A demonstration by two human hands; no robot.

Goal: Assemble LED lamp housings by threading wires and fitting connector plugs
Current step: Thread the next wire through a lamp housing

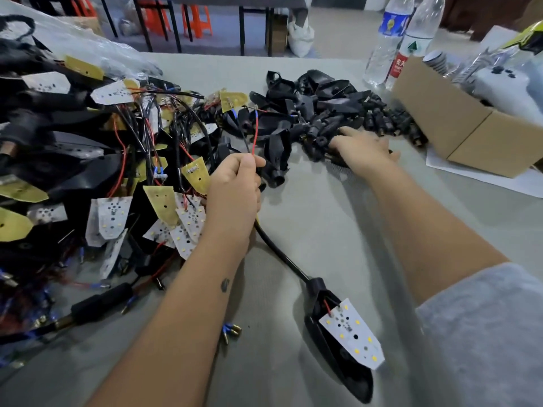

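While L hand (235, 183) pinches the wires (255, 133) atop the cable (279, 251), R hand (361, 148) lies flat, empty, on the plugs (323, 133). Risk: wires slip back w/ a loose pinch.

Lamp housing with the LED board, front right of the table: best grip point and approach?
Grip the lamp housing at its narrow neck, where the black cable enters, coming from above with fingers across the neck. The neck is slim and bare. Further down, the white LED board sits tilted in the open shell on short wires, so a grip there would likely press on it.
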